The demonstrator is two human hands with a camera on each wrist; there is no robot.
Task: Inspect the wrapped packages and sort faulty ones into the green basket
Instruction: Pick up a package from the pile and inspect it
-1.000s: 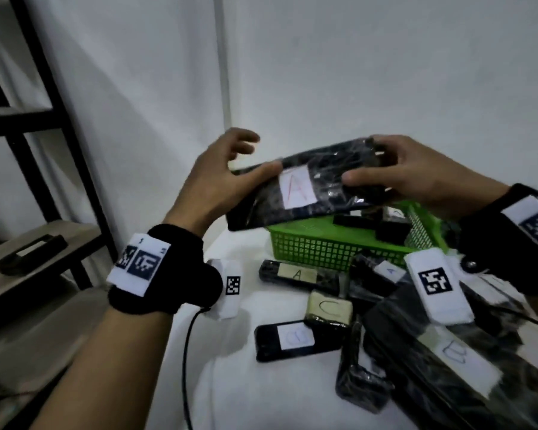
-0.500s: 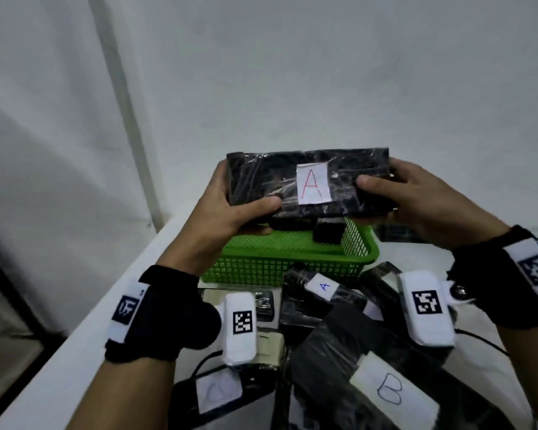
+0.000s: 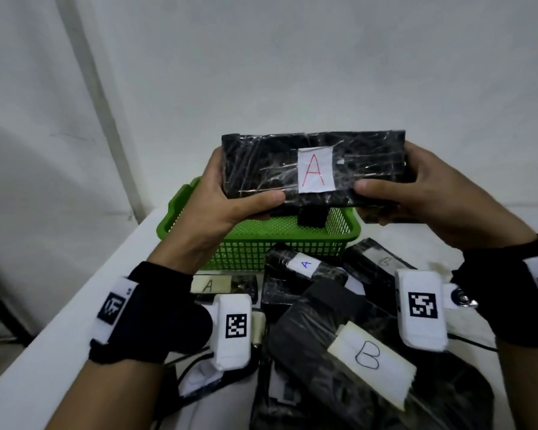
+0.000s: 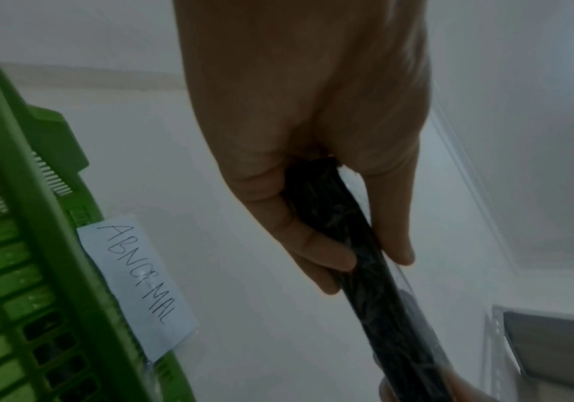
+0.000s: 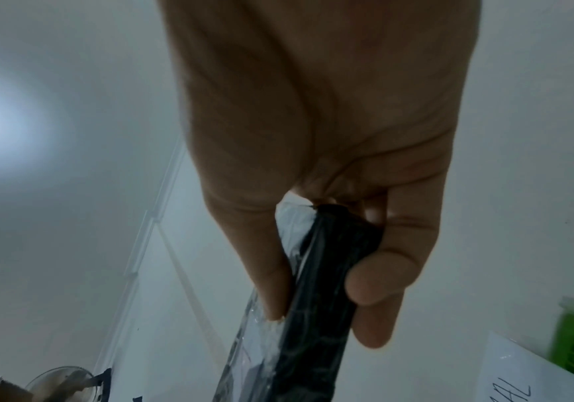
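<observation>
A long black package (image 3: 271, 162) wrapped in clear film, with a white label marked A in red, is held level above the green basket (image 3: 255, 243). My left hand (image 3: 230, 200) grips its left end, thumb on the front face. My right hand (image 3: 395, 193) grips the right end the same way. The left wrist view shows the package (image 4: 364, 258) edge-on between my thumb and fingers. In the right wrist view the package (image 5: 316, 299) is pinched likewise. The basket holds small black items and carries a paper tag reading ABNORMAL (image 4: 134, 283).
Several more black wrapped packages lie on the white table (image 3: 75, 321) in front of the basket, among them a large one labelled B (image 3: 370, 364) and smaller ones labelled A (image 3: 305, 268). A white wall stands close behind. The table's left edge drops off at the left.
The package has gone from tilted to level and squarely facing me, both hands now gripping its ends. The head view has swung right and down, so the shelf at left is out of sight.
</observation>
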